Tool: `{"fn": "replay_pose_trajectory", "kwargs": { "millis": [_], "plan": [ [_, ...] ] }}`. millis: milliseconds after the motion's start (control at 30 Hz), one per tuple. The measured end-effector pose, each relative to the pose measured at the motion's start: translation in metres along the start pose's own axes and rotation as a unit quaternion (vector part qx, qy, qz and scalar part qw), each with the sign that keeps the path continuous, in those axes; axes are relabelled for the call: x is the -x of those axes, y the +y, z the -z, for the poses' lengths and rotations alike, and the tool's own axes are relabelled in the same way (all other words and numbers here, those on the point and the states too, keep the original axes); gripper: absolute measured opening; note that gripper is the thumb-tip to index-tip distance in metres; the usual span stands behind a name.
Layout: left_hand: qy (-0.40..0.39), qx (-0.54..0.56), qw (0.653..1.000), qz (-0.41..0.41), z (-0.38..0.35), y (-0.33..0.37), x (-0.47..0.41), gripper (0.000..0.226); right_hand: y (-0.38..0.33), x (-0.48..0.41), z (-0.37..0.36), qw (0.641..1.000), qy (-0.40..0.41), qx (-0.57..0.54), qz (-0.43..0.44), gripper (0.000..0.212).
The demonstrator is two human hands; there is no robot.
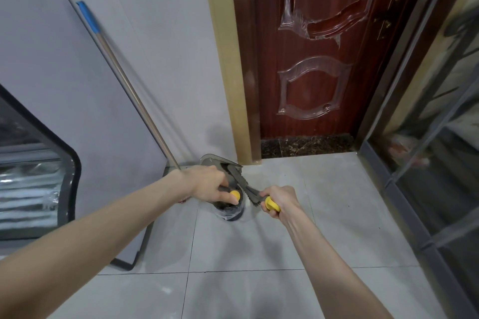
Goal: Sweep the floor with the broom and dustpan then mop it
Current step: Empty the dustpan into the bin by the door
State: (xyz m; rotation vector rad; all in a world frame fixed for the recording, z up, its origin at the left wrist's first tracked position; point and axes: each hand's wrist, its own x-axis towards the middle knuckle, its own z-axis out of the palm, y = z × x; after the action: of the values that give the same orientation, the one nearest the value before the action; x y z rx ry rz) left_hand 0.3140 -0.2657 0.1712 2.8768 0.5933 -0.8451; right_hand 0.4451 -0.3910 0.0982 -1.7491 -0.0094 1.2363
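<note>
Left grip [210,185] was curled tight round a grey handle [225,188] with a yellow cap. Right grip [278,201] was clenched on a second yellow-ended handle [272,204]. Which handle belonged to the broom could not be told. The grey dustpan [215,159], carrying a toothed bar, stood at the far edge of the tiled floor [259,254], beside the door frame [233,85]. A blue-topped metal mop pole [129,85] leaned on the wall [160,46].
</note>
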Motion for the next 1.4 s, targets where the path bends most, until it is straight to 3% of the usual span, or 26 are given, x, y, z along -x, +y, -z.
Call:
{"fn": "replay_pose_trajectory", "kwargs": {
  "millis": [533,633,867,1100,1200,1400],
  "plan": [
    [0.013,0.017,1.000,0.008,0.006,0.001,0.002,0.051,-0.008,0.001,0.002,1.000,-0.003,-0.002,0.006,0.015],
    [0.003,0.004,1.000,-0.007,0.001,-0.002,-0.002,0.064,-0.008,-0.001,0.002,1.000,-0.001,-0.004,0.007,0.015],
    [0.054,0.015,0.998,0.009,0.015,-0.002,-0.005,0.060,-0.008,-0.004,0.002,1.000,-0.001,-0.003,0.003,0.014],
    [0.026,-0.015,1.000,0.008,0.012,0.000,-0.007,0.059,-0.011,-0.004,0.000,1.000,-0.006,-0.003,0.007,0.013],
    [0.009,-0.001,1.000,0.014,0.014,-0.001,-0.003,0.047,-0.011,-0.004,-0.001,1.000,-0.003,-0.001,0.006,0.015],
    [0.015,-0.015,1.000,-0.004,0.010,0.000,-0.004,0.061,-0.009,-0.005,-0.003,1.000,-0.008,-0.016,0.009,0.018]
  ]
}}
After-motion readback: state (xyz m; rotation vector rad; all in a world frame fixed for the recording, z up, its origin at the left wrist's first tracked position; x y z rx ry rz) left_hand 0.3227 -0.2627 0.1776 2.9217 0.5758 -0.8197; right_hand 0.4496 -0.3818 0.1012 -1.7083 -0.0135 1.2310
